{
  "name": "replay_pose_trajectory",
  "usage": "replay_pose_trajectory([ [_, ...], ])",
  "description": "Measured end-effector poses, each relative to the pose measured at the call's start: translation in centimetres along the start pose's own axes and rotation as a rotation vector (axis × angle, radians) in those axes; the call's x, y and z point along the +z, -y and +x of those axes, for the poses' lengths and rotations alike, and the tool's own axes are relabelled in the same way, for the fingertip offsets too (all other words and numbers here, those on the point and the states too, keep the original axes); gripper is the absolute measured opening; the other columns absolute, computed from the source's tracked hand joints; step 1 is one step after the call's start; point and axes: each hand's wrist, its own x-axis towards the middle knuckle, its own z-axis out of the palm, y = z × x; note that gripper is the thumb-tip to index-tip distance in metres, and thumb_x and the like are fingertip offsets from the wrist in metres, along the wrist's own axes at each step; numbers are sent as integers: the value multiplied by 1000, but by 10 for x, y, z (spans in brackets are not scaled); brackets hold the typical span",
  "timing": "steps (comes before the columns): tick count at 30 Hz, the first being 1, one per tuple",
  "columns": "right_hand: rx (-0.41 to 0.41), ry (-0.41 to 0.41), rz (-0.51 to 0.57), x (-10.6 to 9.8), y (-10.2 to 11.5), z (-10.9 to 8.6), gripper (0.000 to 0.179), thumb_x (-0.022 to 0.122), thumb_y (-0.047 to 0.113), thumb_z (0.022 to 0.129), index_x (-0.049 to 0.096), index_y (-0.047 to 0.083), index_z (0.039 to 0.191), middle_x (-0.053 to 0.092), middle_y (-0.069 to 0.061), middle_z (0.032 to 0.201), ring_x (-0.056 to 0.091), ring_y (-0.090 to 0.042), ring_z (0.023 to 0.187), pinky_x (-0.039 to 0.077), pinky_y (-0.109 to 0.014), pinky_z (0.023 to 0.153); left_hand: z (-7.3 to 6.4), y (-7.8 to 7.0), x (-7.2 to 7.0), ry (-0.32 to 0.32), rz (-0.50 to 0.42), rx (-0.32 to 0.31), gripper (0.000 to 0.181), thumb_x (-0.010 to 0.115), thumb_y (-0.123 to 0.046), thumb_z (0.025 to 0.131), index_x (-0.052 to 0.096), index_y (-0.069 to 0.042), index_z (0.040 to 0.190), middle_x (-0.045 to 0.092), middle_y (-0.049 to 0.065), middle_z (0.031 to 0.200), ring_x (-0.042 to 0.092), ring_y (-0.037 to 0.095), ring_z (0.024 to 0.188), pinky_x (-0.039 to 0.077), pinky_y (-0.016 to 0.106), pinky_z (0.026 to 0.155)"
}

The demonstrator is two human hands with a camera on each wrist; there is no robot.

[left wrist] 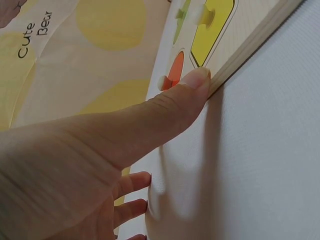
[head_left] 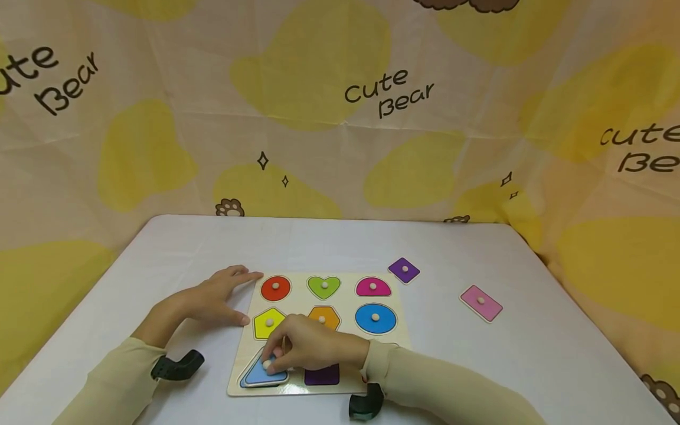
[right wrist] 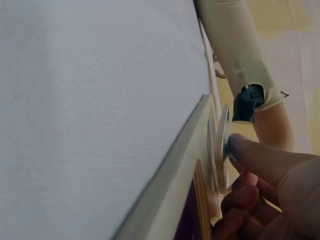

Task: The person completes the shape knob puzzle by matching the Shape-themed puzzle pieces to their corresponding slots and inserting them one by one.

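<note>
My right hand [head_left: 313, 342] pinches the pale knob of a blue triangle puzzle piece [head_left: 260, 373] between thumb and fingers. That piece lies over the blue triangular recess at the board's lower left corner, slightly offset from it. Seen edge-on in the right wrist view, the triangle piece [right wrist: 220, 150] tilts a little off the board's face. Along the left side of the wooden puzzle board [head_left: 347, 295], my left hand [head_left: 212, 300] is spread, its thumb [left wrist: 192, 82] against the edge and its index finger reaching the upper left corner.
Knobbed pieces sit in the board, among them a red circle [head_left: 275, 288], yellow pentagon [head_left: 262, 326] and blue oval [head_left: 366, 321]. A purple square recess [head_left: 321, 378] is beneath my right wrist. A purple diamond [head_left: 398, 271] and pink rectangle [head_left: 473, 298] lie on the white table [head_left: 531, 366].
</note>
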Motion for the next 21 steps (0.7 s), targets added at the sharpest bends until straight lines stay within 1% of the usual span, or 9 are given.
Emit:
replay_pose_trajectory([
  [6, 6, 12, -14, 4, -1, 5, 16, 78, 17, 89, 80, 9, 104, 53, 7, 64, 47, 3, 60, 36, -11, 52, 1, 0, -1, -5, -2, 12, 91, 85, -43, 76, 43, -18, 153, 35, 31, 155, 34, 55, 140, 36, 78, 105],
  [14, 48, -7, -41, 7, 1, 8, 15, 78, 20, 89, 80, 13, 102, 52, 8, 64, 48, 2, 62, 35, -12, 54, 1, 1, 0, -12, -7, 34, 91, 85, -42, 76, 44, -16, 153, 36, 32, 154, 35, 55, 139, 36, 77, 106],
  [21, 57, -15, -63, 8, 3, 8, 13, 79, 21, 89, 80, 14, 100, 51, 9, 64, 47, 2, 62, 34, -13, 53, 0, 1, 0, -12, -2, 37, 91, 85, -42, 76, 43, -16, 153, 36, 32, 154, 34, 55, 140, 35, 78, 105],
])
